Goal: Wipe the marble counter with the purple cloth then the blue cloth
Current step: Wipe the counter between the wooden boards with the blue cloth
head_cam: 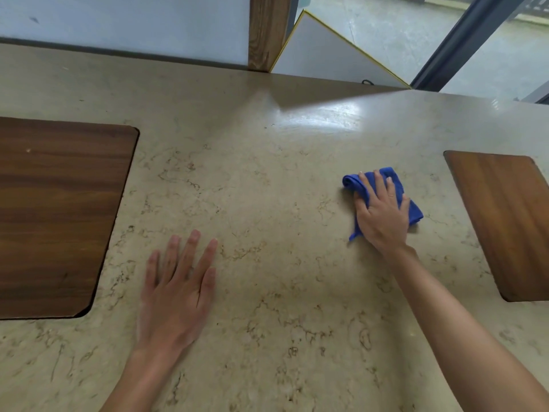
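A beige marble counter (267, 179) with brown veins fills the view. A folded blue cloth (355, 182) lies on it at the right, and my right hand (381, 212) presses flat on top of the cloth with fingers spread, covering most of it. My left hand (178, 286) rests flat on the bare marble lower left of centre, fingers apart, holding nothing. No purple cloth is in view.
A dark wooden inset panel (59, 215) sits in the counter at the left, a lighter wooden one (505, 221) at the right. Behind the counter stand a wooden post (267, 31), a white board with a yellow edge (320, 52) and a window frame (463, 40).
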`<action>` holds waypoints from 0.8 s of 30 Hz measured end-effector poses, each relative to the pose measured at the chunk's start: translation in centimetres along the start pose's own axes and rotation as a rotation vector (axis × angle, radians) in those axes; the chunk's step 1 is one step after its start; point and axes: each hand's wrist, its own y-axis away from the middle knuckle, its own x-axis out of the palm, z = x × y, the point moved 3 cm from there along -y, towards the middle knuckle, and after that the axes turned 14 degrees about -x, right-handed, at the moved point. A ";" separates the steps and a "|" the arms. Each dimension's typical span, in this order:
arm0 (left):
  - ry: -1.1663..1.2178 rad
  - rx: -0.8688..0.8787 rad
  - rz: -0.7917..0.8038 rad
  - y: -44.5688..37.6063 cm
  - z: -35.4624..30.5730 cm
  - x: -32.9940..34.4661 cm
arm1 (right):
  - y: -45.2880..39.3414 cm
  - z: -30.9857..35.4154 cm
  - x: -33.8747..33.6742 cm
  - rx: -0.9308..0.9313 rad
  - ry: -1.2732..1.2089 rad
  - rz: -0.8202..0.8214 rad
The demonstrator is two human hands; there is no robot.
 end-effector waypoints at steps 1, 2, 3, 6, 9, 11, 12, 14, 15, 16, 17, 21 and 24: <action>0.002 -0.001 0.001 0.0 0.0 0.0 | 0.3 0.3 0.1 0.002 0.000 -0.003; 0.004 -0.003 0.000 0.0 -0.1 0.0 | 0.6 0.9 0.3 -0.002 0.011 -0.003; 0.005 -0.005 -0.001 0.0 -0.2 0.0 | 1.0 1.7 0.5 -0.018 0.032 -0.006; 0.018 -0.003 0.000 0.0 -0.3 -0.1 | 3.4 5.3 1.2 -0.107 0.061 -0.018; 0.017 -0.003 0.003 0.0 -0.3 -0.2 | 7.0 9.2 2.1 -0.179 0.046 0.012; 0.021 -0.002 0.006 0.0 -0.2 -0.2 | 9.6 11.1 2.6 -0.182 0.049 0.078; 0.025 -0.002 0.008 0.1 -0.2 -0.2 | 10.9 11.8 3.0 -0.172 0.041 0.102; 0.033 0.000 0.008 0.1 -0.2 -0.1 | 13.5 13.3 3.4 -0.136 0.004 0.102; 0.030 -0.001 0.007 0.2 -0.1 -0.1 | 14.7 14.3 3.5 -0.109 -0.016 0.086; 0.022 -0.005 0.008 0.2 -0.1 -0.1 | 15.6 15.4 3.6 -0.075 -0.031 0.067; 0.018 -0.010 0.007 0.2 0.0 -0.1 | 16.4 16.6 3.7 -0.036 -0.044 0.055; 0.019 -0.017 0.000 0.1 -0.1 -0.2 | 17.1 20.0 3.9 0.091 -0.082 0.010; 0.021 -0.010 -0.008 0.0 -0.1 -0.2 | 16.7 20.4 4.0 0.108 -0.062 0.001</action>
